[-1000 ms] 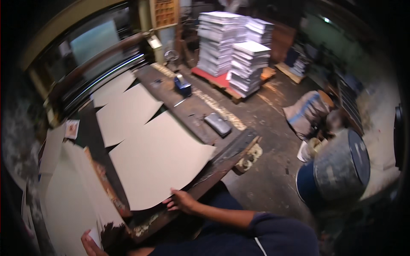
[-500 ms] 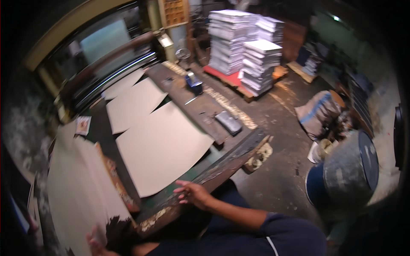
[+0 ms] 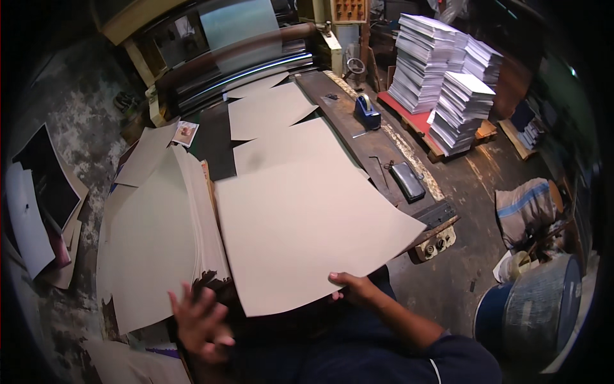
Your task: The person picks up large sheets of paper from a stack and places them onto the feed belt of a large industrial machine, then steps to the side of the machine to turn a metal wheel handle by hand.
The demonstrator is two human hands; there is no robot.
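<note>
A large beige sheet of paper [image 3: 307,224] lies toward me at the front of the machine table, its near edge curving out over the table's end. My right hand [image 3: 354,288] pinches that near edge, thumb on top and fingers below. Beside the stack of beige sheets [image 3: 150,237] on the left, my left hand [image 3: 201,323] is held with its fingers spread and nothing in it. Farther up the table more beige sheets [image 3: 268,112] lie in an overlapping row toward the rollers [image 3: 249,70].
On the table's right side are a blue tape dispenser [image 3: 367,115], a hex key [image 3: 377,168] and a dark pouch [image 3: 407,182]. Stacks of white paper [image 3: 425,64] stand on a pallet behind. A drum [image 3: 531,307] and a sack [image 3: 526,208] are at the right.
A beige sheet now lies at the table's front, and my right hand has closed on its near edge. My left hand has lifted and moved right. The view has shifted left.
</note>
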